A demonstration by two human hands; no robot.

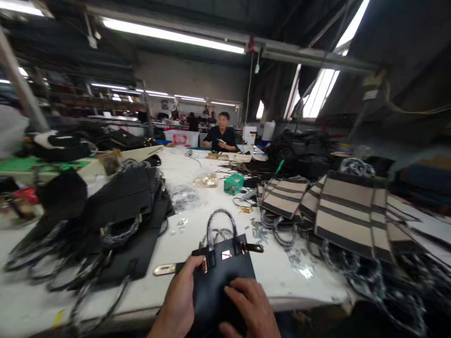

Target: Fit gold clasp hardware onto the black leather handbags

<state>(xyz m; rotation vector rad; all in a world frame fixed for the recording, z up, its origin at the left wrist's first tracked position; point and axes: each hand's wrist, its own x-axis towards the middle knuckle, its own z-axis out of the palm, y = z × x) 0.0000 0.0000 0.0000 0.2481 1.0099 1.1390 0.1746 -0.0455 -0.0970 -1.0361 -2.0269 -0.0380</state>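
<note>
A small black handbag (216, 281) stands in front of me at the table's near edge. Two handles wrapped in black-and-white patterned plastic (221, 215) rise from its top. A strap with a gold metal end (165, 270) sticks out to the left, and another strap end (254, 248) points right. A shiny metal plate (226, 254) sits at the top centre of the front. My left hand (179, 293) grips the bag's left side, its thumb by the left handle's base and its other fingers hidden. Across the front panel rests my right hand (252, 303), fingers slightly bent and apart.
Black bag pieces with wrapped handles (120, 202) are piled at left. Striped beige-and-black bags (347, 211) lie at right. Small metal parts (259, 230), a green box (233, 183) and plastic bags (185, 198) dot the white table (176, 159). A person (222, 136) sits across it.
</note>
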